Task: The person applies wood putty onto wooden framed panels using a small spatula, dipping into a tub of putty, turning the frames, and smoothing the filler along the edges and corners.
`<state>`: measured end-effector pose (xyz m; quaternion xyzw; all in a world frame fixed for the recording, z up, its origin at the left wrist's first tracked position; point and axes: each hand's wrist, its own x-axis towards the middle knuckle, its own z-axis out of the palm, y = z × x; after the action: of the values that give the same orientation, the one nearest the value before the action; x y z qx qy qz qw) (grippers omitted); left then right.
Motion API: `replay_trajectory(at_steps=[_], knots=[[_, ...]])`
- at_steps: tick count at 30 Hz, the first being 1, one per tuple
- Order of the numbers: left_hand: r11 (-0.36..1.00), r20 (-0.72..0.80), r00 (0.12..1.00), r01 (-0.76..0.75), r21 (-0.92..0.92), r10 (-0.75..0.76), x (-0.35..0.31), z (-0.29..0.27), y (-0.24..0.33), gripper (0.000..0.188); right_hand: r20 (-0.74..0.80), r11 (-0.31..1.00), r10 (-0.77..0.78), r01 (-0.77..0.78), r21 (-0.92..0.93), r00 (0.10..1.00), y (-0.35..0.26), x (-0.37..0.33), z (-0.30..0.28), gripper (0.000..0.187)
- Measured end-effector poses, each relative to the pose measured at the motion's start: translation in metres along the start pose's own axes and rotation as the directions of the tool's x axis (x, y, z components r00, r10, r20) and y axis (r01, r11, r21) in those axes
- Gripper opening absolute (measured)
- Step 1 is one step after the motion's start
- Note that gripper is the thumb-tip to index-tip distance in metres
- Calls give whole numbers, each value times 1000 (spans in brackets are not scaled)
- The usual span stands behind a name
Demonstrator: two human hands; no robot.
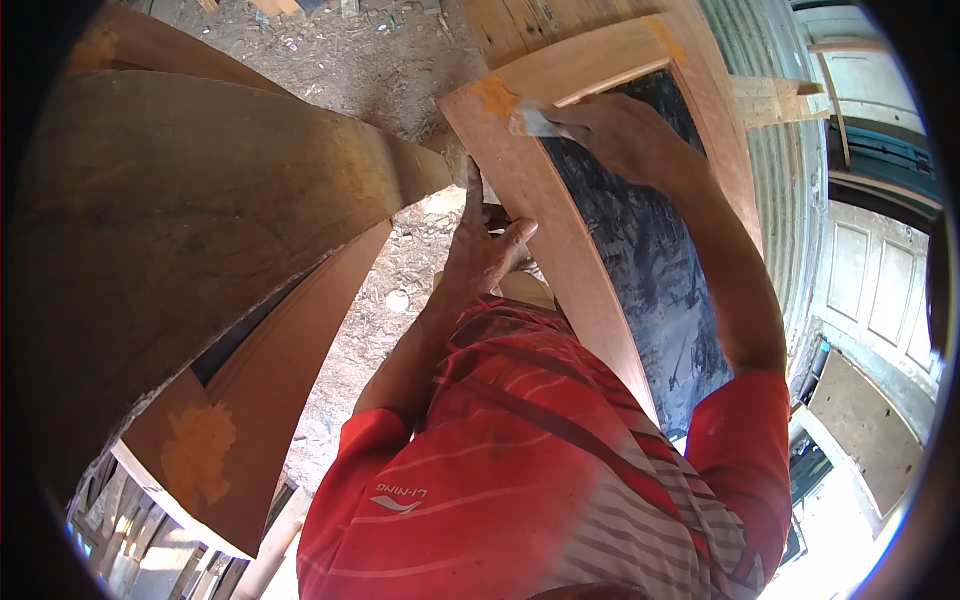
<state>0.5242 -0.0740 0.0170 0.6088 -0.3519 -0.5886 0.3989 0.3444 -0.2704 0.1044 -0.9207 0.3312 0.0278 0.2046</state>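
Note:
A reddish-brown wooden frame (pixel 565 218) surrounds a dark, smudged panel (pixel 655 290) in front of me. Orange filler (pixel 495 97) is smeared on its near-left corner, and another orange patch (pixel 668 40) marks the far right corner. My right hand (pixel 635 142) is closed round a putty knife (pixel 538 122), whose pale blade lies against the frame beside the filler. At the frame's left edge, my left hand (pixel 485 250) grips the wood. Its thumb rests near the edge and its index finger stretches forward; the other fingers are partly hidden.
Close on my left stands a large curved brown board (pixel 220 190), with another wooden frame (pixel 290 370) below it bearing orange filler (pixel 198 450). Corrugated sheeting (pixel 765 180) rises at the right, near pale panelled doors (pixel 880 285). Debris litters the ground (pixel 365 75).

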Motion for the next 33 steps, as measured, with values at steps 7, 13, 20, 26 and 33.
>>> replay_trajectory(at_steps=[7,13,20,26,33], knots=[[997,10,1000,9,-81,-8,-4,5,2,120,53,998,60,-59,-22,997,-7,-9,1,32],[999,-1,1000,3,-54,-3,-1,2,-2,121,-39,998,56,-55,9,998,22,-16,-23,34],[999,0,1000,14,-46,-14,1,2,1,121,-102,989,110,-99,107,989,-13,11,3,37],[997,2,1000,7,-76,-7,-3,3,-4,122,13,989,143,-144,43,990,-42,-22,-3,35],[997,-4,1000,-18,-79,18,1,3,-4,125,0,964,266,-266,22,964,-40,26,9,35]])
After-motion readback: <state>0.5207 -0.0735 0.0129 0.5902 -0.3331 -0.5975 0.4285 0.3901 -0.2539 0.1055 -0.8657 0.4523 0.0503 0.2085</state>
